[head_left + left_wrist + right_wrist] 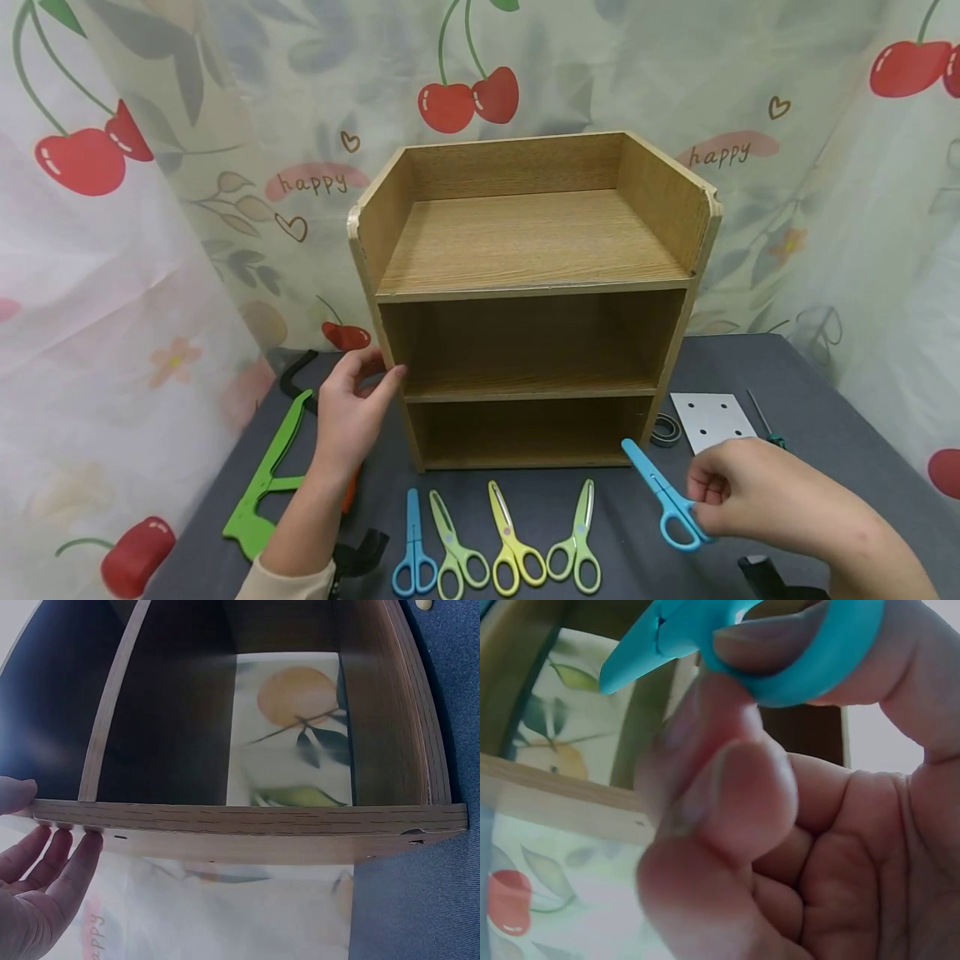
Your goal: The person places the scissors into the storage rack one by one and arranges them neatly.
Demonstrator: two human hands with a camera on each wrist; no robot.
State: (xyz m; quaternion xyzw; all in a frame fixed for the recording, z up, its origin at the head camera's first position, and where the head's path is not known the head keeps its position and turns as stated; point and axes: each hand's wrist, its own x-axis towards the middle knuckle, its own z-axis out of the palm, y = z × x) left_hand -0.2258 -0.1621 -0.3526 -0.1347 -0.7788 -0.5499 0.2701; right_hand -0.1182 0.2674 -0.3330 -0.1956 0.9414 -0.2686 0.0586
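A wooden three-tier shelf (517, 242) stands upright on the dark table. At its left side panel (247, 819), my left hand (352, 412) pinches the front edge, thumb on the inner side and fingers on the outer face. My right hand (765, 492) holds blue scissors (656, 482) by the handle, at the shelf's lower right corner. Their blades are together and point up and left toward the shelf. In the right wrist view the thumb overlaps a handle ring of these scissors (840, 664); the other fingers are curled.
In front of the shelf lie blue scissors (414, 546), yellow scissors (510, 537) and two light green pairs (453, 542). A green-handled saw (262, 487) is at left. A black tape roll (666, 430), white holed plate (712, 415) and screwdriver (767, 425) lie at right.
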